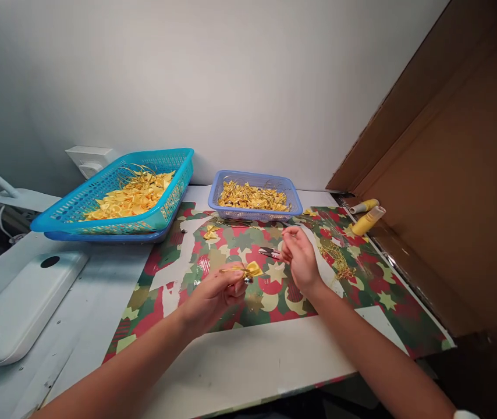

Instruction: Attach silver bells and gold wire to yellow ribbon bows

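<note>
Pinched in my left hand is a yellow ribbon bow with a gold cord and a small shiny silver bell under it. My right hand is raised over the patterned sheet, its fingers curled together; what they hold, if anything, is too small to tell. Small scissors with dark blades lie beside my right fingers, partly hidden by them. Another yellow bow rests on the sheet in front of the purple-blue basket.
A turquoise basket of yellow bows stands at left, stacked on a blue one. White device at front left. Tangled gold cord and yellow tubes lie right, near a cardboard wall. The purple-blue basket holds more bows.
</note>
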A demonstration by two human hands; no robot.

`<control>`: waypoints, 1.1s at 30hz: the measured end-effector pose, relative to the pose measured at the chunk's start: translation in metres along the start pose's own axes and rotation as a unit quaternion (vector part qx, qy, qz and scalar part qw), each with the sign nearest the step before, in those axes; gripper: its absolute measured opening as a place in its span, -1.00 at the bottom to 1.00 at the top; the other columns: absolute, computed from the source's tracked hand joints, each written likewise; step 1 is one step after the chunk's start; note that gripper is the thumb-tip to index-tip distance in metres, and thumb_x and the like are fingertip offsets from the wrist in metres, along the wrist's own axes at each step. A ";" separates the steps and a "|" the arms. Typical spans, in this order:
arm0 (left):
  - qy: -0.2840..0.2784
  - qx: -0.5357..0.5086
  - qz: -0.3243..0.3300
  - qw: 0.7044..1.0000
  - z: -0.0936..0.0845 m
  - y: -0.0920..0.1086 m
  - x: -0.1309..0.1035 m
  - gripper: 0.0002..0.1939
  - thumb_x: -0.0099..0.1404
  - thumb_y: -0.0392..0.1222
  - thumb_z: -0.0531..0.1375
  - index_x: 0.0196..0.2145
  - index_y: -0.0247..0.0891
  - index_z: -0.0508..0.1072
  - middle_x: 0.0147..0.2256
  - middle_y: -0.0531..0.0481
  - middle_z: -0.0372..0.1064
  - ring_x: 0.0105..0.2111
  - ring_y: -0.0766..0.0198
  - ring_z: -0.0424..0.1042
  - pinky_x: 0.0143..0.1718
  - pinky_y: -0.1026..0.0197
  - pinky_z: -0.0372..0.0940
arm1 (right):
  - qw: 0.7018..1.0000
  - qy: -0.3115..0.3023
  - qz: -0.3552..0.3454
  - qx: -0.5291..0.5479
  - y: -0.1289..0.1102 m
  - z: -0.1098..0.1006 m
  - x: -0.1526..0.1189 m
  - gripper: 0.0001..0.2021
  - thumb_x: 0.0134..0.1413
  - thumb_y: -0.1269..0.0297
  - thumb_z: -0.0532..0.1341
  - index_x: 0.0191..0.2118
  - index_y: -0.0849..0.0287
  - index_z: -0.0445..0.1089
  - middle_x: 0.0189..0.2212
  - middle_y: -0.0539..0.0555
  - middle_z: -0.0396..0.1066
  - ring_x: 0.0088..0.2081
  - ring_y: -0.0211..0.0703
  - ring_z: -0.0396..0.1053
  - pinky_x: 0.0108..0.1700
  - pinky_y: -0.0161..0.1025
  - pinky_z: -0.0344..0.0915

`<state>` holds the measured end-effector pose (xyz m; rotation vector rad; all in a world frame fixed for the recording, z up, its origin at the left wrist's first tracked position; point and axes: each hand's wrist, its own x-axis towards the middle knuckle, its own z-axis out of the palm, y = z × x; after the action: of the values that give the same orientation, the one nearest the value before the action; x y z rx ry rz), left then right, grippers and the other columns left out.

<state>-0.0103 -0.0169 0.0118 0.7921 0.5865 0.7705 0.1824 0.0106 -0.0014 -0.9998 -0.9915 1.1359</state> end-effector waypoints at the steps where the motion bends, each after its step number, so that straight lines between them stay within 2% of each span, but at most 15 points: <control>1: 0.019 0.005 -0.001 1.000 0.001 -0.001 0.000 -0.57 0.08 -0.04 0.28 -0.63 -0.24 0.10 -0.62 0.17 -0.10 -0.59 0.42 -0.16 -0.57 0.31 -0.14 | 1.000 -0.014 -0.012 0.010 -0.004 0.000 -0.008 -0.82 0.13 0.13 0.19 -0.34 0.09 0.22 -0.66 -0.19 0.00 -0.64 -0.39 -0.02 -0.56 -0.39 0.06; 4: 0.059 0.034 -0.002 0.998 0.005 -0.002 0.001 -0.55 0.12 -0.03 0.23 -0.64 -0.22 0.03 -0.63 0.19 -0.18 -0.59 0.42 -0.23 -0.58 0.29 -0.19 | 0.997 -0.059 -0.042 0.003 -0.012 0.001 -0.033 -0.84 0.22 0.19 0.11 -0.37 0.10 0.20 -0.56 -0.11 0.17 -0.54 -0.33 0.17 -0.42 -0.31 0.17; 6: 0.068 0.058 -0.003 0.996 0.007 -0.002 0.001 -0.55 0.15 -0.03 0.19 -0.65 -0.22 0.00 -0.63 0.19 -0.20 -0.59 0.41 -0.25 -0.58 0.28 -0.20 | 0.995 -0.083 -0.055 -0.006 -0.014 0.004 -0.045 -0.80 0.27 0.20 0.04 -0.40 0.11 0.19 -0.51 -0.07 0.22 -0.50 -0.29 0.20 -0.39 -0.27 0.18; 11: 0.091 0.113 -0.007 0.989 0.007 -0.006 0.000 -0.58 0.18 -0.06 0.15 -0.65 -0.22 0.02 -0.62 0.18 -0.17 -0.58 0.39 -0.22 -0.56 0.25 -0.19 | 0.992 -0.082 -0.084 -0.040 -0.013 0.011 -0.059 -0.70 0.31 0.16 -0.07 -0.45 0.11 0.16 -0.53 -0.04 0.17 -0.47 -0.23 0.16 -0.37 -0.22 0.14; 16: 0.096 0.145 -0.001 0.985 0.003 -0.012 0.000 -0.61 0.21 -0.06 0.13 -0.62 -0.22 0.04 -0.59 0.17 -0.17 -0.56 0.37 -0.21 -0.54 0.24 -0.19 | 0.992 -0.099 -0.063 -0.040 -0.007 0.010 -0.064 -0.71 0.30 0.18 -0.13 -0.45 0.11 0.08 -0.51 -0.03 0.12 -0.47 -0.22 0.11 -0.37 -0.20 0.10; 18: 0.092 0.141 -0.004 0.986 0.002 -0.015 0.001 -0.61 0.23 -0.06 0.13 -0.61 -0.22 0.03 -0.58 0.17 -0.18 -0.56 0.36 -0.20 -0.54 0.23 -0.20 | 0.991 -0.109 -0.063 -0.046 -0.005 0.009 -0.066 -0.77 0.26 0.21 -0.09 -0.44 0.10 0.01 -0.49 -0.03 0.11 -0.45 -0.21 0.11 -0.38 -0.21 0.12; 20: 0.087 0.137 -0.012 0.987 0.001 -0.016 0.001 -0.61 0.24 -0.06 0.12 -0.60 -0.22 0.03 -0.58 0.17 -0.19 -0.55 0.36 -0.21 -0.53 0.22 -0.21 | 0.987 -0.102 -0.085 -0.094 -0.005 0.010 -0.067 -0.81 0.17 0.29 0.04 -0.42 0.08 -0.02 -0.44 -0.04 0.14 -0.41 -0.22 0.15 -0.35 -0.21 0.16; 23: 0.080 0.130 -0.027 0.988 0.002 -0.017 0.000 -0.61 0.25 -0.06 0.11 -0.59 -0.22 0.02 -0.58 0.17 -0.21 -0.56 0.36 -0.22 -0.53 0.21 -0.23 | 0.968 -0.079 -0.143 -0.193 -0.004 0.013 -0.065 -0.71 0.02 0.46 0.18 -0.39 0.07 -0.03 -0.33 0.00 0.31 -0.31 -0.20 0.27 -0.26 -0.20 0.23; 27: 0.057 0.129 -0.053 0.989 0.005 -0.014 -0.002 -0.61 0.25 -0.05 0.10 -0.60 -0.22 0.02 -0.59 0.17 -0.21 -0.56 0.37 -0.22 -0.53 0.21 -0.23 | 0.947 -0.093 -0.181 -0.247 -0.004 0.015 -0.061 -0.65 0.02 0.50 0.19 -0.42 0.06 -0.08 -0.32 0.04 0.44 -0.27 -0.14 0.38 -0.23 -0.15 0.30; 33: 0.041 0.152 -0.071 0.985 0.005 -0.013 -0.001 -0.62 0.25 -0.10 0.08 -0.62 -0.22 0.00 -0.60 0.17 -0.21 -0.57 0.37 -0.22 -0.55 0.23 -0.21 | 0.933 -0.094 -0.201 -0.283 -0.002 0.010 -0.061 -0.63 -0.03 0.52 0.21 -0.45 0.05 -0.07 -0.39 0.03 0.47 -0.35 -0.14 0.40 -0.31 -0.16 0.32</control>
<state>-0.0026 -0.0259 0.0047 0.9897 0.8387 0.5904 0.1641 -0.0487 -0.0032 -1.0768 -1.6540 0.6147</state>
